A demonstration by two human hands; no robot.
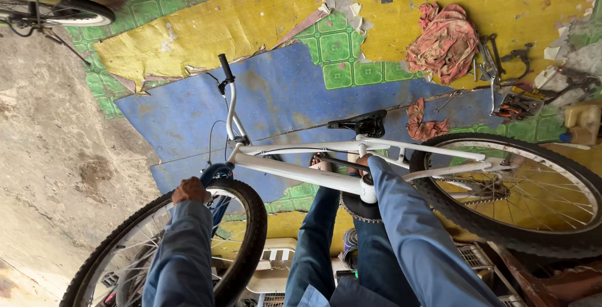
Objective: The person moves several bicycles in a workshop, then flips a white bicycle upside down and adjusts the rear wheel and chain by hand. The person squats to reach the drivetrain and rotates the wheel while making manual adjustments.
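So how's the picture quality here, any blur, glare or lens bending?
Head view: even, soft daylight with no glare; the white bicycle frame and rear wheel are sharp; faint shadows on the blue mat; wide lens bends the front tyre near the left hand; the right hand is mostly hidden.

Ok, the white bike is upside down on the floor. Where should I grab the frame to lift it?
Probably the white bike frame on its bare down tube, from the near side: it lies almost level between the front wheel and the chainring, with nothing around it.
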